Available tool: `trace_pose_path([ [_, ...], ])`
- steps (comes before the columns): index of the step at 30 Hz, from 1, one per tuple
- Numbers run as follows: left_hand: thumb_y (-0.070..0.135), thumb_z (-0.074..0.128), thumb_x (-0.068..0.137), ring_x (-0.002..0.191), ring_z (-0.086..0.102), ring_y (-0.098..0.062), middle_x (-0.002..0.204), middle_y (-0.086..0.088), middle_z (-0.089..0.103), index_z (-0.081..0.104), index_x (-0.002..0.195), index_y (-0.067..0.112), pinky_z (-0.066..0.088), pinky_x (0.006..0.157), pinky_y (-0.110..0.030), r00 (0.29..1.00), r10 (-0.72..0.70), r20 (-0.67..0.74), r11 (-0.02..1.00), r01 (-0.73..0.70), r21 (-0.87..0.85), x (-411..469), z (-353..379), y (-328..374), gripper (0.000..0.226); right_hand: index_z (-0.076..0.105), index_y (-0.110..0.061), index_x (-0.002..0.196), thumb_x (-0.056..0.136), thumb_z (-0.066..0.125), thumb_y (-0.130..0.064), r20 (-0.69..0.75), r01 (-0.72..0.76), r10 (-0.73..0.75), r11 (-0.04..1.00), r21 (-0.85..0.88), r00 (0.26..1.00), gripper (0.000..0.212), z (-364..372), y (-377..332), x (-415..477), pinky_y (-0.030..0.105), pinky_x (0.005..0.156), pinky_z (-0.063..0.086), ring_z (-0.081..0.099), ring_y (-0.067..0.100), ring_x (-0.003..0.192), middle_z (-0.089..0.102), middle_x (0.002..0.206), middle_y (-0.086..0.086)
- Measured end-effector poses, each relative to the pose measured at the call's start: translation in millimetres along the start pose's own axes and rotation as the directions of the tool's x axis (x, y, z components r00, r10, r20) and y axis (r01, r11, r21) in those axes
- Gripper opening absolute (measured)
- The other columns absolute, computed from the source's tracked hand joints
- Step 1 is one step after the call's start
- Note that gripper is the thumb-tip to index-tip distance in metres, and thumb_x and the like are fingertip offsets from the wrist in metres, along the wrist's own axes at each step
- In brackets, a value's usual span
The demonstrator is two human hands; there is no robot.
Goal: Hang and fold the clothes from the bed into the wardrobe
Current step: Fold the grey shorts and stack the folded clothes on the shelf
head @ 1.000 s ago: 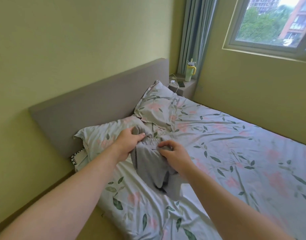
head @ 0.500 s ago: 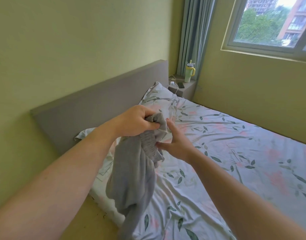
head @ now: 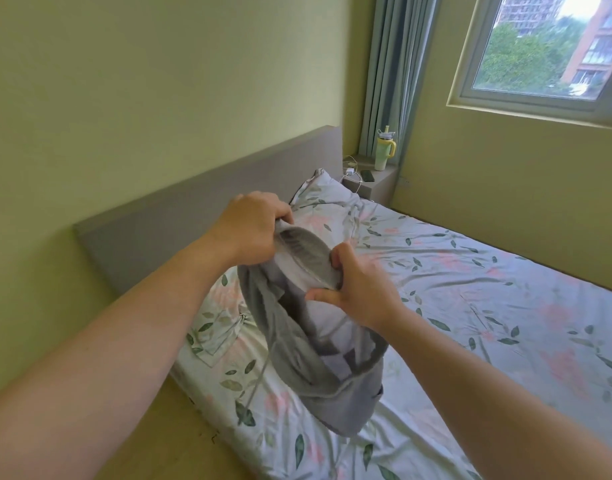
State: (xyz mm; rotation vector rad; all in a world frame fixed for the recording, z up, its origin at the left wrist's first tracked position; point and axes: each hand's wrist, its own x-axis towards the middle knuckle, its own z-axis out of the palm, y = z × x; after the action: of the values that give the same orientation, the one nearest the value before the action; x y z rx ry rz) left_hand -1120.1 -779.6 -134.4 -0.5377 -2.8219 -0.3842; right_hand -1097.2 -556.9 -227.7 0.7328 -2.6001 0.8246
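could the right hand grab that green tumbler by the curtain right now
Probably not. The right hand grips the grey garment together with the left hand, and the green tumbler stands on the bedside ledge, beyond the pillow.

Soft window (head: 554, 50) daylight (edges warped).

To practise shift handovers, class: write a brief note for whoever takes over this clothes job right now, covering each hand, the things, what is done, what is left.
Hands: the left hand grips the grey garment by its ribbed band; the right hand pinches the same band further along.
Things: the grey garment hangs from both hands above the bed, near the pillow.
Done: it is picked up.
Left: fold or hang it and take it to the wardrobe, which is not in view.
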Motion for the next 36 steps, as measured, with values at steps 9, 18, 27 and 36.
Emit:
trace_pose_path([
  [9,-0.003,0.049,0.073,0.087,0.06,-0.032,0.088,-0.004,0.065,0.063,0.079,0.024,0.05,0.076,-0.039,0.982,-0.183,-0.045,0.983,0.184,0.018,10,-5,-42,0.031,0.065,-0.024,0.108,0.08,0.077,-0.019,0.292,0.377,-0.246,0.714,-0.59,0.924,0.031,-23,20,4,0.023,0.047,0.023,0.049,0.02,0.069,0.049,0.101,0.003],
  [18,0.003,0.049,0.078,0.095,0.06,-0.027,0.098,0.004,0.066,0.067,0.092,0.03,0.046,0.09,-0.043,0.946,-0.301,-0.122,0.943,0.314,0.109,12,-5,-49,0.036,0.037,-0.032,0.146,0.09,0.062,-0.01,0.186,-0.177,0.359,0.77,-0.613,0.915,0.065,-31,42,-1,0.041,0.075,0.053,0.059,0.035,0.101,0.048,0.117,0.009],
  [27,-0.007,0.051,0.078,0.087,0.058,-0.023,0.104,0.001,0.059,0.044,0.096,0.035,0.05,0.07,-0.044,0.958,-0.177,0.226,0.979,0.196,-0.06,-17,-1,-64,0.046,0.06,-0.015,0.123,0.093,0.045,-0.01,-0.017,-0.577,0.631,0.697,-0.426,0.776,0.034,-53,71,13,0.04,0.074,0.051,0.06,0.034,0.093,0.054,0.111,0.011],
  [36,-0.019,0.042,0.076,0.109,0.056,-0.019,0.146,0.01,0.041,0.038,0.085,0.028,0.048,0.08,-0.032,0.894,0.425,0.143,0.905,-0.417,-0.087,-15,-3,20,0.049,0.05,0.0,0.117,0.106,0.038,-0.039,0.42,-0.842,0.85,0.051,0.536,0.319,0.042,-40,68,13,0.043,0.059,0.063,0.075,0.039,0.07,0.074,0.081,0.025],
])
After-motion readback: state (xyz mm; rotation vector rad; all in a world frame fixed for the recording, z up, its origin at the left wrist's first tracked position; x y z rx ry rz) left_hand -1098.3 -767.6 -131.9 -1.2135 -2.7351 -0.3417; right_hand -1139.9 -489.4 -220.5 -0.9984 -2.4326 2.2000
